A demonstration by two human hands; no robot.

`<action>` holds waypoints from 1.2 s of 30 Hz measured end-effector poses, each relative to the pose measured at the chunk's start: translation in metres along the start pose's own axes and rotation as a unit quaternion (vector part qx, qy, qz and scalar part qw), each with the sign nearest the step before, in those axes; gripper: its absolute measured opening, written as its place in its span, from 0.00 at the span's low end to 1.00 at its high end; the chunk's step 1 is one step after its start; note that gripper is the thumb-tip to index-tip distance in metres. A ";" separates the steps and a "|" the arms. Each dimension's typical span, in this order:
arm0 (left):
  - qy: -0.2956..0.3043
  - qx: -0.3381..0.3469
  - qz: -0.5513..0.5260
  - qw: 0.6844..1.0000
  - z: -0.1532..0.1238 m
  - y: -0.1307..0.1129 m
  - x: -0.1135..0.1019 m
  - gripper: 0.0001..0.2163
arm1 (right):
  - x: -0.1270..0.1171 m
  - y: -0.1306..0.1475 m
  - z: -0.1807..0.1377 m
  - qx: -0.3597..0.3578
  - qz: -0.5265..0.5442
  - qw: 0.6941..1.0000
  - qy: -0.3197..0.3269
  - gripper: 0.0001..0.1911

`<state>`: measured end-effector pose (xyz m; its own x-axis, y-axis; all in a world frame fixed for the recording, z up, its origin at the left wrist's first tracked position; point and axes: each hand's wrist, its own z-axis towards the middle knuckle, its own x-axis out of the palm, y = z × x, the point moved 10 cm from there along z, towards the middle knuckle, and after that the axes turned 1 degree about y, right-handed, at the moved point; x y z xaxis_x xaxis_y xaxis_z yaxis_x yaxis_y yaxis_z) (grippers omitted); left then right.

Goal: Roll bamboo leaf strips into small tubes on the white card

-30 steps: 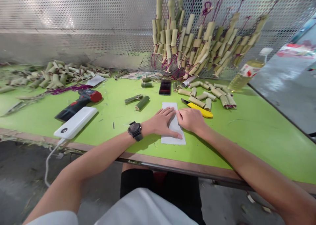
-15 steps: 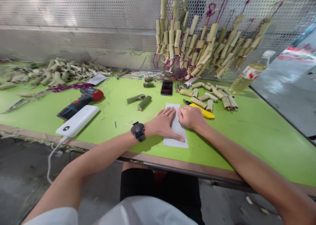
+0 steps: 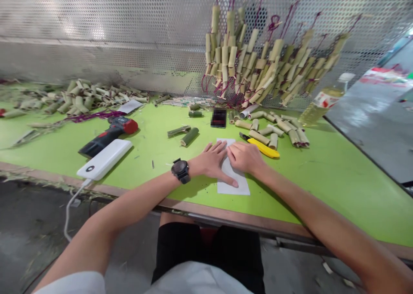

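Observation:
A white sheet of paper (image 3: 238, 184) lies on the green table in front of me. My left hand (image 3: 211, 161) rests flat on its left part, fingers spread and thumb stretched across the lower half. My right hand (image 3: 245, 157) is closed, its knuckles on the upper right of the sheet beside my left fingertips. Whatever its curled fingers may hold is hidden. Just beyond the right hand lies a yellow utility knife (image 3: 263, 148), its blade end pointing left.
Two green bamboo pieces (image 3: 189, 136) lie ahead, with cut bamboo tubes (image 3: 258, 136) to their right. A cordless drill (image 3: 109, 135) and white power bank (image 3: 105, 160) are at left. Strung bamboo (image 3: 254, 62) hangs on the mesh wall; an oil bottle (image 3: 324, 101) stands right.
My right hand has shifted left over the paper, closer to my left fingers, uncovering more of the yellow knife. The left hand stays spread on the sheet.

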<state>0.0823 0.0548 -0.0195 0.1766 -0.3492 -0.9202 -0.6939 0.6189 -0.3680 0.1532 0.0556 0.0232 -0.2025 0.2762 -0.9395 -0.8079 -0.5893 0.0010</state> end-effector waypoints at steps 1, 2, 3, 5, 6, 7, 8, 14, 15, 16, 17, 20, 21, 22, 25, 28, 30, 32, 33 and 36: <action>0.001 0.002 0.001 1.000 0.000 -0.001 0.000 0.65 | 0.001 0.008 -0.002 -0.025 0.018 1.000 0.008 0.23; 0.004 0.003 0.001 1.000 0.000 -0.002 0.001 0.64 | 0.003 0.014 -0.005 -0.047 0.032 0.998 0.018 0.23; 0.006 0.005 0.001 1.000 0.000 -0.002 0.001 0.64 | 0.004 0.018 -0.008 -0.062 0.039 0.997 0.029 0.23; 0.006 0.009 -0.001 1.000 0.000 -0.004 0.000 0.65 | 0.004 0.013 -0.010 -0.053 0.025 0.997 0.040 0.24; 0.004 0.011 -0.002 1.000 0.000 -0.004 -0.001 0.65 | 0.003 0.005 -0.010 -0.031 0.007 0.999 0.037 0.24; 0.001 0.013 -0.002 1.000 0.000 -0.005 -0.001 0.65 | 0.001 -0.003 -0.008 -0.005 -0.013 0.999 0.030 0.25; -0.001 0.013 -0.002 1.000 0.001 -0.006 -0.001 0.65 | -0.001 -0.010 -0.006 0.019 -0.030 0.999 0.022 0.25; 0.005 0.017 -0.012 1.000 0.001 -0.007 0.001 0.66 | 0.003 0.008 -0.007 -0.032 0.013 0.998 0.046 0.24; 0.008 0.019 -0.012 1.000 0.001 -0.008 0.001 0.65 | 0.004 0.008 -0.009 -0.037 0.019 0.998 0.054 0.24; 0.011 0.018 -0.012 1.000 0.001 -0.008 0.002 0.65 | 0.004 0.005 -0.011 -0.029 0.015 0.998 0.056 0.24; 0.012 0.015 -0.012 1.000 0.001 -0.008 0.002 0.66 | 0.003 -0.001 -0.010 -0.011 0.004 0.999 0.052 0.24; 0.009 0.003 -0.012 1.000 0.001 -0.007 0.000 0.67 | -0.004 -0.015 -0.005 0.041 -0.029 0.999 0.014 0.24; 0.009 0.003 -0.014 1.000 0.001 -0.007 0.000 0.68 | -0.005 -0.013 -0.004 0.040 -0.025 0.999 0.006 0.24; 0.009 0.004 -0.016 1.000 0.001 -0.008 0.000 0.67 | -0.005 -0.008 -0.003 0.027 -0.013 1.000 0.004 0.23; 0.017 0.013 -0.018 1.000 0.000 -0.008 0.002 0.67 | 0.000 0.010 -0.010 -0.035 0.034 0.998 0.026 0.22; 0.015 0.014 -0.012 1.000 0.001 -0.007 0.003 0.68 | 0.000 0.001 -0.014 -0.021 0.015 0.999 0.030 0.24; 0.009 0.014 -0.013 1.000 0.001 -0.007 0.003 0.68 | -0.005 -0.014 -0.010 0.031 -0.022 0.999 0.008 0.25; 0.005 0.017 -0.017 1.000 0.002 -0.007 0.002 0.68 | -0.006 -0.014 -0.005 0.042 -0.029 0.999 -0.005 0.25; 0.004 0.020 -0.020 1.000 0.002 -0.008 0.002 0.67 | -0.006 -0.009 -0.003 0.027 -0.017 0.999 -0.005 0.24; 0.013 0.028 -0.021 0.999 0.002 -0.008 0.004 0.67 | -0.001 0.013 -0.008 -0.038 0.035 0.998 0.023 0.23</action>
<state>0.0903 0.0494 -0.0208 0.1857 -0.3942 -0.9001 -0.6451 0.6420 -0.4143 0.1470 0.0420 0.0213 -0.2300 0.1974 -0.9529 -0.7478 -0.6626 0.0432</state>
